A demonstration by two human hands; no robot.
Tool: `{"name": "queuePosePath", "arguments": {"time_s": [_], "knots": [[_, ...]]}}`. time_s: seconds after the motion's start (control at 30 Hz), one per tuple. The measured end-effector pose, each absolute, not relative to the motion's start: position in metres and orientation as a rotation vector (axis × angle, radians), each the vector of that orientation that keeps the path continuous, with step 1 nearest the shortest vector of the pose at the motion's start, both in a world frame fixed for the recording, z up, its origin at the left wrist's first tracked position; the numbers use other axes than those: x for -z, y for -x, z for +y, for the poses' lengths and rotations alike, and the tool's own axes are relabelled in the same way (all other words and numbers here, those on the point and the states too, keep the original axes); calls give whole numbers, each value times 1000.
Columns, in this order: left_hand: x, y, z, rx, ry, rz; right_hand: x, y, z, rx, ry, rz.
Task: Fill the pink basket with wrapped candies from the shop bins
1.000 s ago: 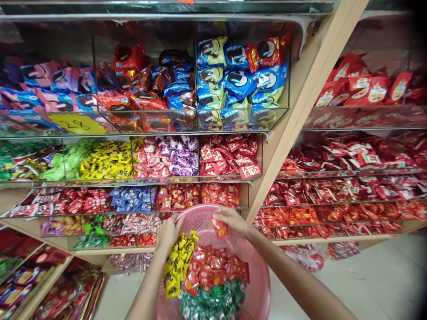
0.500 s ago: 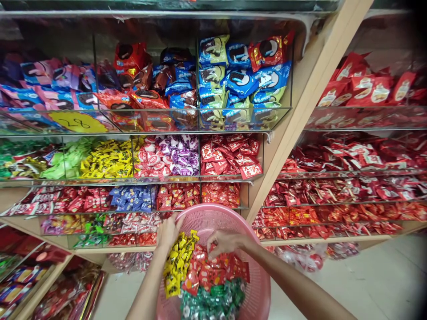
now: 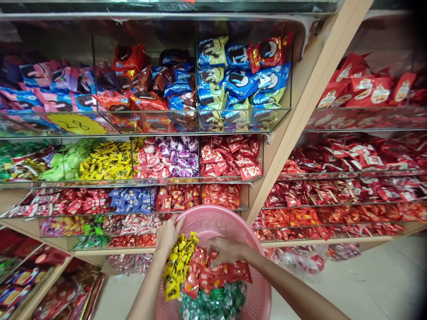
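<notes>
Right hand point(image 3: 227, 252) has moved down to the glossy, pale-spotted red packets point(image 3: 208, 280) in the pink basket point(image 3: 262, 284), beside yellow packets point(image 3: 179, 264); it is curled, grip not discernible. Left hand point(image 3: 167, 234) grips the basket.

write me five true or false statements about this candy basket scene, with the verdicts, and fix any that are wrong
1. The left hand is at the rim of the pink basket. True.
2. The other hand is outside the basket. False: the right hand is inside it, fingers at the red candy packets.
3. The yellow-wrapped candies in the basket lie on its left side, beside the red candy packets. True.
4. The handwritten number reads 82. False: the yellow tag shows 28.
5. In the basket, the green-wrapped candies lie nearer the person than the red candy packets. True.
</notes>
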State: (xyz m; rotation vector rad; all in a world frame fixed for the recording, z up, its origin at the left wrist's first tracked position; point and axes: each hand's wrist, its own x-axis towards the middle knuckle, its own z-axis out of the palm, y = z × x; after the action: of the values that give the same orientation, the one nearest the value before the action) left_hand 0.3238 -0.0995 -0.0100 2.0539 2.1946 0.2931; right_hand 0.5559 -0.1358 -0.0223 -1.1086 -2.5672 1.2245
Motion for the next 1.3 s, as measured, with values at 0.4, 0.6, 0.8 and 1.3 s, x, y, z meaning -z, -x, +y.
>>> {"name": "queuePosePath", "arguments": {"time_s": [0.4, 0.6, 0.8, 1.3], "knots": [[9, -324, -100, -279, -2064, 2187, 11, -561, -163, -1163, 1174, -2535], [10, -324, -100, -280, -2046, 2186, 1, -565, -175, -1210, 1152, -2529], [5, -327, -102, -265, -2040, 2200, -5, -567, -180, -1279, 1164, -2498], [3, -326, -101, -248, -2034, 2189, 5, -590, -143, -1076, 1183, -2186]]}}
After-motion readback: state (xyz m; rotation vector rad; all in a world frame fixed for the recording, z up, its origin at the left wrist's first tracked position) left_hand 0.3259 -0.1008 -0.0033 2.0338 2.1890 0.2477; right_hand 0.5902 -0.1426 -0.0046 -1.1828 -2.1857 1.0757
